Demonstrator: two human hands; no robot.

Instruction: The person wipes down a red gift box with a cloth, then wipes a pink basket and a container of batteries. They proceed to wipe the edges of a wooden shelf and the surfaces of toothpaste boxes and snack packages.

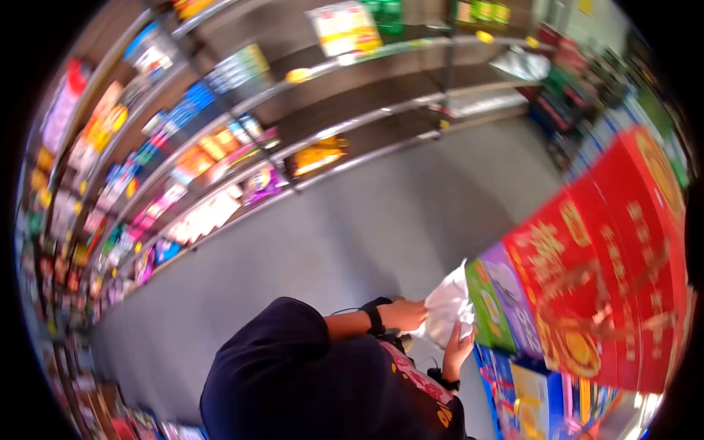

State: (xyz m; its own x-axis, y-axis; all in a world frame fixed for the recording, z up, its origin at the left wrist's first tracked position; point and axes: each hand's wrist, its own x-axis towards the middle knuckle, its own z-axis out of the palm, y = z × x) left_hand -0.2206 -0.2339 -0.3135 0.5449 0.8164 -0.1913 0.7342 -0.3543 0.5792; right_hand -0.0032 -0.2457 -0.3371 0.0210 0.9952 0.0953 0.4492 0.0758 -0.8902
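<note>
Your hands hold a white bag [449, 304] at the lower centre of the view, just beside a stack of boxes. The bag is thin, crumpled and glossy, with its upper corner standing up in a point. It touches a green box [490, 308] at the stack's near edge.

Grip state:
- Your left hand [403, 315], with a black band [375, 320] on the wrist, has its fingers closed on the bag's near edge.
- Your right hand [458, 350] lies against the bag's underside with the fingers extended. Whether it pinches the film cannot be determined.

Limits of view:
- The bag's contents do not show.
- Your dark sleeve and torso cover the floor [367, 220] below the hands.
- The lens edge cuts off the stack on the right.
- The shelves [220, 147] on the far side of the aisle are blurred, and their packets show as colour only.

Writing: the red boxes [623, 242] carry gold characters and ornament, too blurred to read. No brand can be read anywhere.
</note>
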